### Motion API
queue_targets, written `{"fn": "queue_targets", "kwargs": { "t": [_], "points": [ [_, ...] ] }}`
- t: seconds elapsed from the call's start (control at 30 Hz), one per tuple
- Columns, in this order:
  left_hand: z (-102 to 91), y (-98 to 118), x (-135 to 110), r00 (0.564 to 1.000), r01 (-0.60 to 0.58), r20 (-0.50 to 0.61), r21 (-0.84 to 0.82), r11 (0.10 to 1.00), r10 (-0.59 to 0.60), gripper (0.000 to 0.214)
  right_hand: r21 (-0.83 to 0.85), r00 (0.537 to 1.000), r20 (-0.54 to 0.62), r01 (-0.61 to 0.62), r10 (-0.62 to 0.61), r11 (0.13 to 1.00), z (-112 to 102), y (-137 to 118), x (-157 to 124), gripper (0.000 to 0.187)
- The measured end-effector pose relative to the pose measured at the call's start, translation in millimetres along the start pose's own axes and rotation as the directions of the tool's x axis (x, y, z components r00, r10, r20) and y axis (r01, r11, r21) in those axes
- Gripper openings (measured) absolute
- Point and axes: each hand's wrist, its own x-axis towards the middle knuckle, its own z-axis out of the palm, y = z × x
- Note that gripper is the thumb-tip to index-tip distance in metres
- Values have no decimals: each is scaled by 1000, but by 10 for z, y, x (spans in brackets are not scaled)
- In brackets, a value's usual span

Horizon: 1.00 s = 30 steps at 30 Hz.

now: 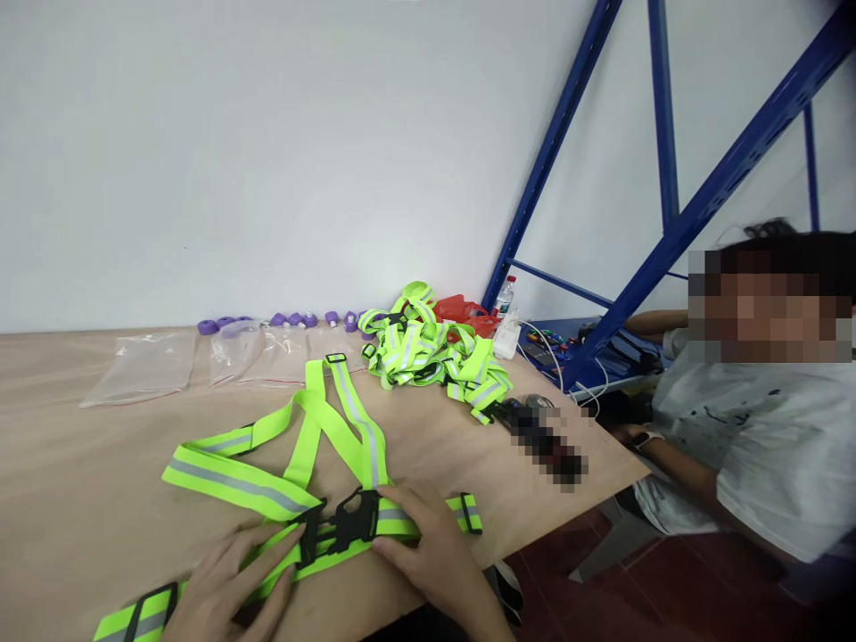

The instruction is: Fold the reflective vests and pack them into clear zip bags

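At bottom centre of the frame, a neon-yellow reflective harness (304, 450) lies spread on the tan tabletop (60, 481). Left hand (231, 580), lower left of centre: fingers narrow, holding the strap at the left half of the black side-release buckle (358, 522). Right hand (428, 539): thumb and index hold the strap by the buckle's right half. Prongs show between the halves; can't tell if latched. Centre: heap of similar harnesses (407, 352), red plastic bag (461, 310) just behind. Left of centre: clear plastic bags (144, 366), purple pieces (294, 318) along the wall. Right edge: seated co-worker (769, 455), white T-shirt, near blue metal rack (736, 168).
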Motion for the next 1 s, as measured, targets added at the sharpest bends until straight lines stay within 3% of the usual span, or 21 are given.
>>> {"fn": "queue_targets", "kwargs": {
  "t": [0.5, 1.0],
  "points": [
    [69, -58, -49, 999, 38, 35, 0, 999, -38, 40, -61, 999, 31, 30, -28, 998, 2, 11, -56, 53],
    [65, -50, -57, 999, 16, 29, -23, 1000, -15, 46, 65, 997, -4, 73, -73, 995, -2, 42, -70, 54]
  ]
}}
